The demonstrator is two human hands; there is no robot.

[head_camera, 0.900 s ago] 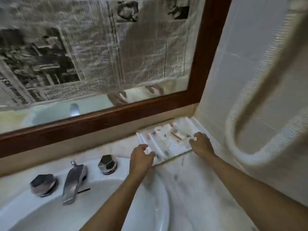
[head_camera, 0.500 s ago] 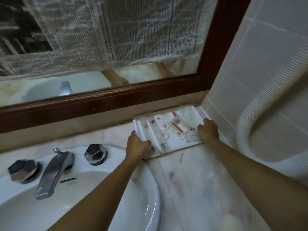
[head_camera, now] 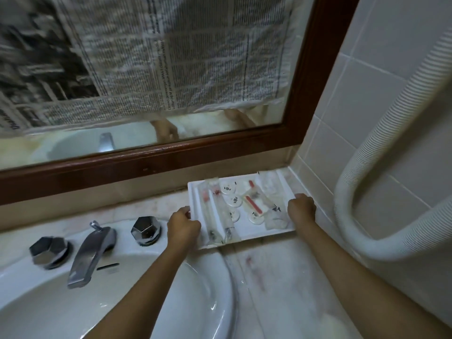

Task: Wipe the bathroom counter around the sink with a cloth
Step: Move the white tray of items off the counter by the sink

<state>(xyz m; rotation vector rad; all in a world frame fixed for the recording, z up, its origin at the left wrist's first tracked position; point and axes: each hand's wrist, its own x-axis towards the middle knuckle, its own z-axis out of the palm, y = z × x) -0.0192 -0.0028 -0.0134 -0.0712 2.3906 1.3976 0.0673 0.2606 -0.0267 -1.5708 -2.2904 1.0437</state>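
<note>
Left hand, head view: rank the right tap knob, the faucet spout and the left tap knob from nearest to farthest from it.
Measured from the left hand, which holds the white tray by its left edge:
1. Right tap knob, just to the hand's left on the sink deck.
2. Faucet spout, centred behind the basin.
3. Left tap knob, farthest left.

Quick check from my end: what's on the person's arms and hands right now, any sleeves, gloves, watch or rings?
Nothing is worn that shows. Both forearms are bare right down to the bottom edge of the view, with no sleeve cuff visible. The left hand and the right hand have no gloves, and neither wrist carries a watch or band. No rings can be made out, though the fingers are mostly curled out of sight.
</note>
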